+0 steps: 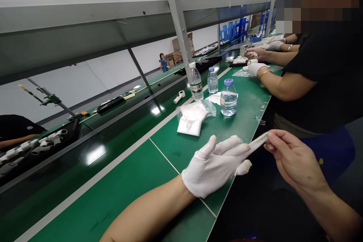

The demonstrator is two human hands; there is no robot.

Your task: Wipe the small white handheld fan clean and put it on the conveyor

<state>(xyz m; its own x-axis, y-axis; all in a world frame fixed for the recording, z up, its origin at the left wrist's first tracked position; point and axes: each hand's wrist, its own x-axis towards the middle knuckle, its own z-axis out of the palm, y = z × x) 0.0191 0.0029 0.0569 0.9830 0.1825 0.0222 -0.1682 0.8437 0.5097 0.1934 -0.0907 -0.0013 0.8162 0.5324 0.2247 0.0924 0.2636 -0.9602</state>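
Note:
My left hand [215,164] wears a white cotton glove [227,155] and lies palm down over the green workbench top [167,162], its fingers spread. One glove finger stretches out long and thin toward my bare right hand [295,159], whose thumb and fingertips pinch its end. A bundle of white gloves [191,121] on a clear plastic bag lies beyond my left hand. Farther up the bench stand several water bottles, the nearest with a blue cap [228,98].
A co-worker's gloved hands [255,69] work at the bench on the right. A small white plastic part [179,96] lies near the bottles. Black trays of white parts [28,147] sit on a glossy lower shelf at left, under a metal overhead shelf [85,11].

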